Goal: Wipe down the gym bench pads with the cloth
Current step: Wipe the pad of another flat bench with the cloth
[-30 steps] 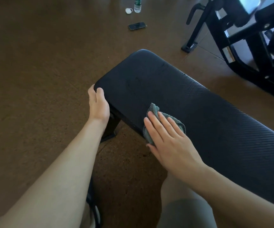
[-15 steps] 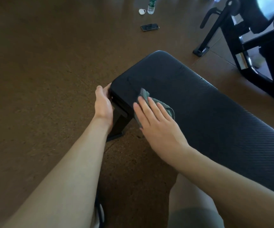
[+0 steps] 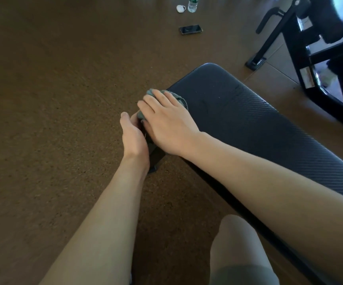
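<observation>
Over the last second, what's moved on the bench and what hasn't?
The right hand, pressing the cloth flat, slid it along the near edge of the bench pad to the end corner, where the cloth now wraps over the edge beside the left hand. Nothing was picked up or let go. The left hand stayed at the pad's end; the phone and bottle have not moved.

There is one black padded bench (image 3: 248,120) and one crumpled grey-green cloth (image 3: 179,97). Two bare hands show, the left hand (image 3: 132,138) and the right hand (image 3: 166,122). The brown floor (image 3: 53,99) carries one dark flat phone (image 3: 190,29), one clear plastic bottle (image 3: 192,5), one small white object (image 3: 180,8) and one black metal gym machine frame (image 3: 331,48).
</observation>
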`<state>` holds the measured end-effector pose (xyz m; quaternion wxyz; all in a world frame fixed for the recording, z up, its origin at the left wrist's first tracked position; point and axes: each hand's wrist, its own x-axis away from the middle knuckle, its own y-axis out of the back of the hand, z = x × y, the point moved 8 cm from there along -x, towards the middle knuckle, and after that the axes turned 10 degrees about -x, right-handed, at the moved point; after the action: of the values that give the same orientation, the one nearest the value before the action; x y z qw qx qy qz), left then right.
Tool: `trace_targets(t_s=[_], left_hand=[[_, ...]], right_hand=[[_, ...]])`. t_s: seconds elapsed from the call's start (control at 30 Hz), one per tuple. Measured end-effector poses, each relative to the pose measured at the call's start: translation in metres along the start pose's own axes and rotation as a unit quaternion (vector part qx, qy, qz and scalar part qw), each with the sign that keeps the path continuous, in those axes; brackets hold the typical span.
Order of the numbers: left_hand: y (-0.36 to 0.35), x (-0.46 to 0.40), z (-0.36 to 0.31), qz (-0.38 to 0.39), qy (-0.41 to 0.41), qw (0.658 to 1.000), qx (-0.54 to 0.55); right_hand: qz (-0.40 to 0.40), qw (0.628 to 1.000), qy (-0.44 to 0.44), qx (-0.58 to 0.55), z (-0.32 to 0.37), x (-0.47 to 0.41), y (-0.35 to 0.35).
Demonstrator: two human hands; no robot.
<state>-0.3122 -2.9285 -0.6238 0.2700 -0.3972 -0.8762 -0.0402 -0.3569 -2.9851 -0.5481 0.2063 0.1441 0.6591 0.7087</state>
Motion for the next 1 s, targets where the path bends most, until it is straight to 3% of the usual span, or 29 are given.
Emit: trace_targets(t_s=[0.23, 0.4, 0.57, 0.67, 0.77, 0.9, 1.0], left_hand=[[-0.016, 0.012, -0.002, -0.035, 0.002, 0.999, -0.002], [-0.025, 0.010, 0.004, -0.031, 0.005, 0.998, -0.057], [-0.031, 0.009, 0.006, -0.053, -0.026, 0.993, -0.105], [-0.029, 0.005, 0.007, -0.066, -0.028, 0.991, -0.112], [-0.030, 0.004, 0.007, -0.078, -0.027, 0.990, -0.115], [-0.028, 0.003, 0.006, -0.106, -0.033, 0.986, -0.125], [-0.028, 0.002, 0.006, -0.119, -0.034, 0.985, -0.123]], right_hand=[[0.039, 0.996, -0.070, -0.041, -0.027, -0.040, 0.006], [0.009, 0.985, -0.162, -0.061, -0.102, -0.038, 0.018], [-0.007, 0.946, -0.311, -0.093, -0.204, 0.016, 0.027], [0.001, 0.918, -0.387, -0.085, -0.219, 0.040, 0.022], [0.014, 0.932, -0.353, -0.084, -0.158, 0.036, 0.014], [0.028, 0.976, -0.188, -0.101, -0.053, 0.038, 0.007], [0.027, 0.987, -0.122, -0.104, -0.059, 0.027, 0.010]])
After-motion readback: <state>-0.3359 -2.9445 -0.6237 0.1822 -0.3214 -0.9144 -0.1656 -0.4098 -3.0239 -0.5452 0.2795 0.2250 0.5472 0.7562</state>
